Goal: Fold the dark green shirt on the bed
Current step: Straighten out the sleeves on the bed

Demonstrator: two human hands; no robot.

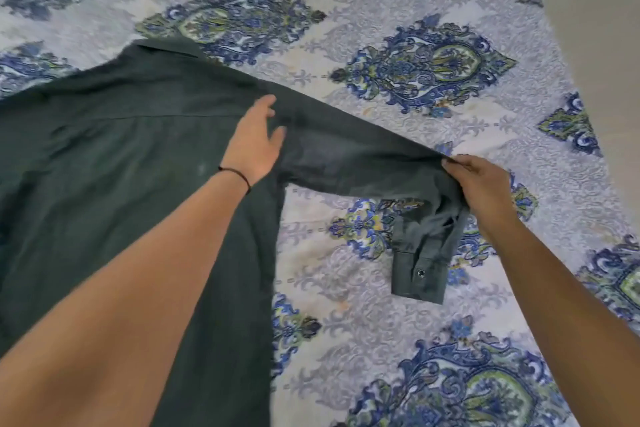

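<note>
The dark green shirt (pixel 114 156) lies back-up on the bed (pixel 381 3); the left hand (pixel 254 140) presses flat at its shoulder, the right hand (pixel 479 185) apparently pinches the sleeve (pixel 363 163)

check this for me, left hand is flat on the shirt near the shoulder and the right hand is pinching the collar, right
Not quite. In the head view the right hand is pinching the sleeve near its cuff end, not the collar, which lies untouched at the far edge. The rest holds: the left hand lies flat on the shirt near the shoulder.
</note>
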